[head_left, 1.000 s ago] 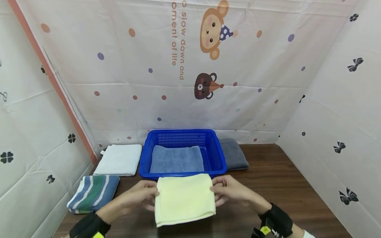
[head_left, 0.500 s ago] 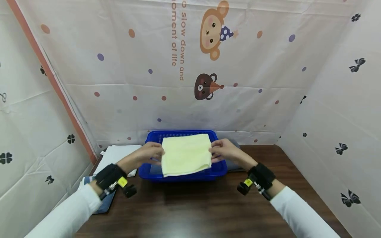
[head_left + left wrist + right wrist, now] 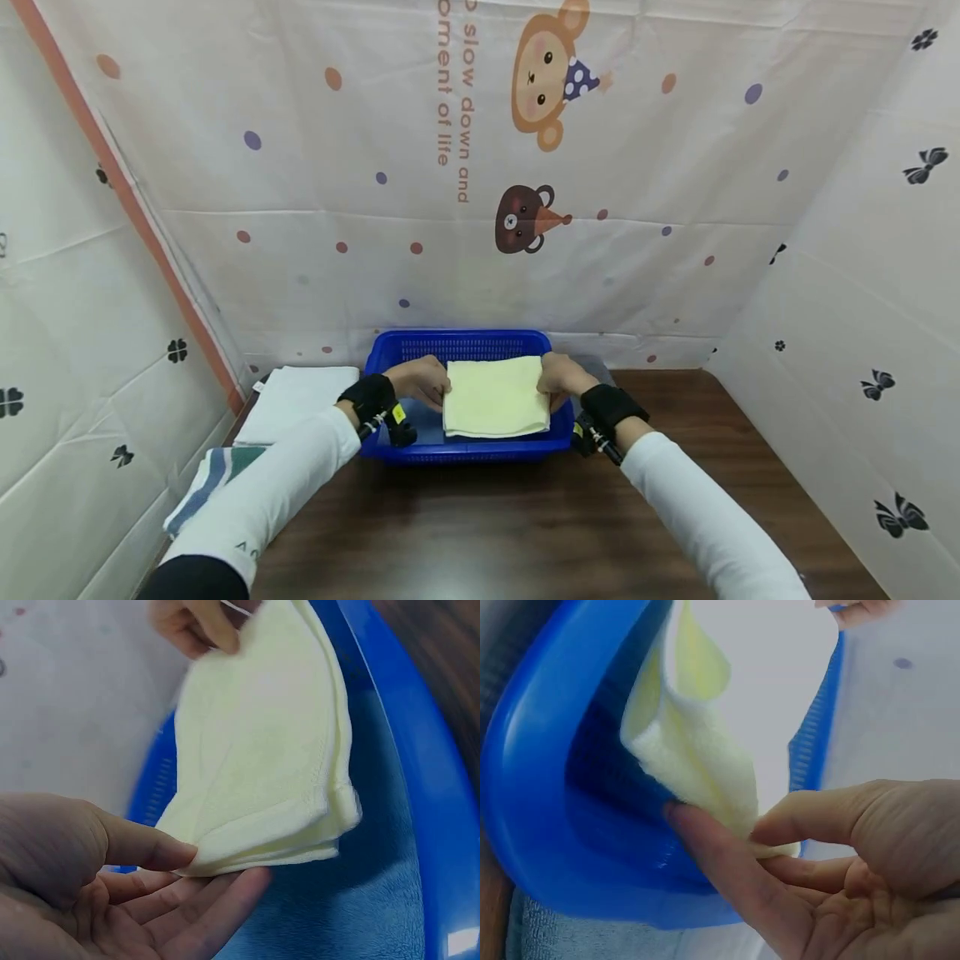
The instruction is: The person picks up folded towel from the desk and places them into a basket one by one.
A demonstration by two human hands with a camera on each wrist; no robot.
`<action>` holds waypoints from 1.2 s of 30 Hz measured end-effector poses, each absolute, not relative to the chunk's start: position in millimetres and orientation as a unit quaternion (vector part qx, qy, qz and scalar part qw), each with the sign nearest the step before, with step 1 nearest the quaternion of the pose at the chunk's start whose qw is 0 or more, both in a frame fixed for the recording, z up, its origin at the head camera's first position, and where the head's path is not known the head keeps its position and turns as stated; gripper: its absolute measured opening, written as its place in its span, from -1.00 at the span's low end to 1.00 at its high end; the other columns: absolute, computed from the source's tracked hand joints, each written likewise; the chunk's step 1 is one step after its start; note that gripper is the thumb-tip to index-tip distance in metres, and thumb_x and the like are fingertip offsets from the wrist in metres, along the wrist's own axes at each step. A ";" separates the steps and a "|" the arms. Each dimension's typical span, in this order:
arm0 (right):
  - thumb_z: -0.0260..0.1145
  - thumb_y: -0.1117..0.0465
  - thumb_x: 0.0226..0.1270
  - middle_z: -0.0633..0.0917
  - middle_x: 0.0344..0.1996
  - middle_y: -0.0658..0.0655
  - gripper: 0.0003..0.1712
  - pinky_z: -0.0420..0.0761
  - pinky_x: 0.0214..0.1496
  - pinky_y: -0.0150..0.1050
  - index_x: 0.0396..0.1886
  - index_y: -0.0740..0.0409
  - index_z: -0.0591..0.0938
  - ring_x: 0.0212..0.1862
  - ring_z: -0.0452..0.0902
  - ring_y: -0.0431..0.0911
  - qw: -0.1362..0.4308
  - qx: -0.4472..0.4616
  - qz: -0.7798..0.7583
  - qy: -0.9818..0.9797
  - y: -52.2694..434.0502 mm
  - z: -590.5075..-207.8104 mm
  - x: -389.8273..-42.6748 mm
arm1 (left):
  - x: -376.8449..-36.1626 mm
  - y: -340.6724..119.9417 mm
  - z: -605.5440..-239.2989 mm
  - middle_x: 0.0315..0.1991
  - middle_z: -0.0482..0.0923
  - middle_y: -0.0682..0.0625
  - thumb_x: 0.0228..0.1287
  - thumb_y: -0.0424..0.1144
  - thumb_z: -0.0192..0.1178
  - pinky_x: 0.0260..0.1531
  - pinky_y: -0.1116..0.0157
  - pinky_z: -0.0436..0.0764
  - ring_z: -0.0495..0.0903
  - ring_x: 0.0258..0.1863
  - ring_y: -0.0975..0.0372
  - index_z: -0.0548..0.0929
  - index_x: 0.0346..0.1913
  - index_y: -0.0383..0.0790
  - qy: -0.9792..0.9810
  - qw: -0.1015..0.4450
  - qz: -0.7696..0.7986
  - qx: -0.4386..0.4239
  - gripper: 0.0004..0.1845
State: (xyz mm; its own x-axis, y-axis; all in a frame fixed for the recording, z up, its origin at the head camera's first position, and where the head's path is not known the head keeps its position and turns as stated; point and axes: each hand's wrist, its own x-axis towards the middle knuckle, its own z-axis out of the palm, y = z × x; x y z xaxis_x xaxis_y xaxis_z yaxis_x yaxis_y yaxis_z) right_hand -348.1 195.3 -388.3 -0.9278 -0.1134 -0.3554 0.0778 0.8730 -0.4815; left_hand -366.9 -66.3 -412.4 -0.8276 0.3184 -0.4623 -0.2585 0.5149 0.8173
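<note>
A folded pale yellow towel point(image 3: 495, 397) hangs just inside the blue basket point(image 3: 465, 450), above a folded blue towel point(image 3: 352, 907) that lies on the basket's floor. My left hand point(image 3: 423, 382) pinches the yellow towel's point(image 3: 262, 765) left edge between thumb and fingers point(image 3: 157, 851). My right hand point(image 3: 558, 377) pinches the right edge of the towel point(image 3: 697, 765), thumb on top and fingers point(image 3: 727, 870) beneath. In the right wrist view the basket's wall point(image 3: 540, 787) stands close beside the towel.
A white folded towel point(image 3: 300, 400) lies left of the basket, with a striped blue-green one point(image 3: 217, 479) in front of it. A grey towel point(image 3: 600, 367) peeks out right of the basket. Patterned curtains wall in the brown table point(image 3: 525, 525) on three sides.
Both hands have carried the yellow towel from the table's front, over the basket's near rim, and down into the basket. The arms now reach further forward.
</note>
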 end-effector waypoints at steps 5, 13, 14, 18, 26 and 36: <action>0.26 0.60 0.20 0.67 -0.06 0.49 -0.50 0.41 -0.66 -0.36 0.18 0.44 0.52 -0.59 0.65 -0.06 0.167 0.004 -0.142 0.976 170.9 -404.2 -357.2 | -368.3 -66.6 -425.0 -0.35 0.61 -0.17 0.34 -0.52 0.13 -0.22 0.16 0.79 0.67 -0.39 0.12 0.64 -0.22 -0.44 0.828 0.290 0.480 -0.009 -0.92; 0.16 0.45 0.44 0.58 -0.50 0.16 -0.76 0.40 -0.52 -0.30 -0.46 0.28 0.62 -0.52 0.37 -0.08 0.131 -0.042 -0.055 0.989 143.6 -414.2 -352.8 | -358.4 -75.8 -434.1 -0.31 0.70 -0.28 0.33 -0.50 0.19 -0.24 0.19 0.78 0.73 -0.42 0.11 0.66 -0.08 -0.51 0.855 0.296 0.426 -0.008 -0.83; 0.15 0.44 0.46 0.64 -0.48 0.17 -0.73 0.46 -0.50 -0.27 -0.47 0.28 0.65 -0.52 0.40 -0.07 0.119 -0.037 -0.051 0.991 144.1 -413.9 -352.0 | -358.4 -75.1 -434.1 -0.31 0.72 -0.28 0.33 -0.48 0.20 -0.26 0.19 0.78 0.74 -0.43 0.12 0.68 -0.09 -0.52 0.858 0.296 0.420 -0.004 -0.83; 0.12 0.41 0.50 0.75 -0.21 0.31 -0.75 0.66 -0.38 -0.15 -0.23 0.33 0.74 -0.48 0.53 -0.04 0.100 -0.007 -0.056 0.993 152.2 -414.6 -352.0 | -363.2 -70.9 -435.0 -0.36 0.77 -0.27 0.33 -0.43 0.23 -0.32 0.23 0.78 0.76 -0.50 0.15 0.73 -0.18 -0.50 0.866 0.302 0.399 0.004 -0.84; 0.21 0.45 0.43 0.76 -0.20 0.31 -0.85 0.66 -0.44 -0.20 -0.18 0.34 0.70 -0.47 0.52 -0.09 0.119 -0.011 -0.070 0.990 169.8 -419.9 -358.4 | -368.7 -64.8 -437.4 -0.38 0.80 -0.16 0.37 -0.26 0.24 -0.28 0.19 0.77 0.80 -0.40 0.14 0.80 -0.29 -0.39 0.889 0.320 0.326 0.030 -0.76; 0.24 0.32 0.43 0.60 -0.82 0.13 -0.49 0.28 -0.70 -0.36 -0.80 0.13 0.45 -0.67 0.64 -0.01 0.070 -0.039 -0.141 0.987 213.1 -389.2 -338.1 | -348.6 -139.5 -390.1 -0.39 0.75 -0.22 0.39 -0.25 0.20 -0.39 0.20 0.71 0.75 -0.45 0.05 0.73 -0.24 -0.42 0.946 0.134 0.250 0.157 -0.75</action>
